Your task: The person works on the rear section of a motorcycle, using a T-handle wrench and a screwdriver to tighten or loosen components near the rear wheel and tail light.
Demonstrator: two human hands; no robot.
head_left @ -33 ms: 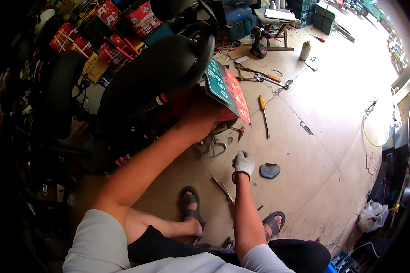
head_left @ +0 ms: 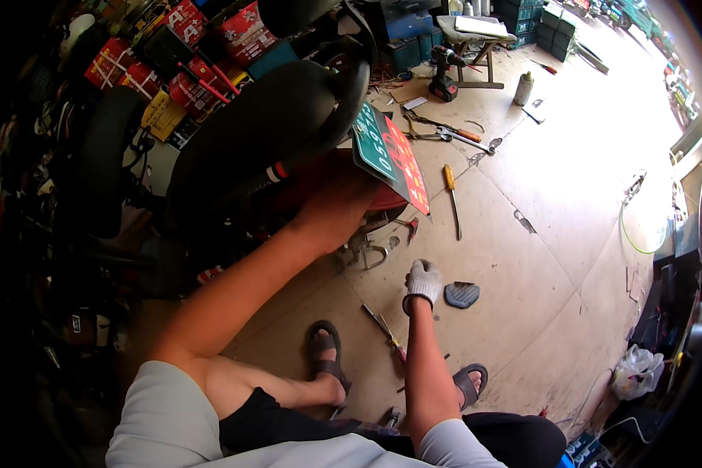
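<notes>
My bare left hand [head_left: 337,220] reaches under the tail of a two-wheeler with a long black seat [head_left: 249,129]. Its fingers are hidden behind the red rear bodywork, just below a green and red plate [head_left: 391,153]. My right hand [head_left: 424,281], in a whitish knit glove, hovers over the floor with its fingers curled closed. Whatever it may hold does not show. Beside it lies a dark flat pad-like piece [head_left: 462,294]. A screwdriver with a yellow handle [head_left: 449,178] rests farther off. Nearer my feet is another slim tool [head_left: 384,326] with a partly red handle.
A cordless drill [head_left: 444,74] stands on the floor by a small stool [head_left: 480,35]. Wrenches and pliers [head_left: 448,132] lie near a spray can [head_left: 524,88]. Red boxes [head_left: 195,90] are stacked at the far left. A white plastic bag [head_left: 637,371] sits at right.
My right hand has shifted slightly to the right, toward the dark pad-like piece. My left hand stays at the tail.
</notes>
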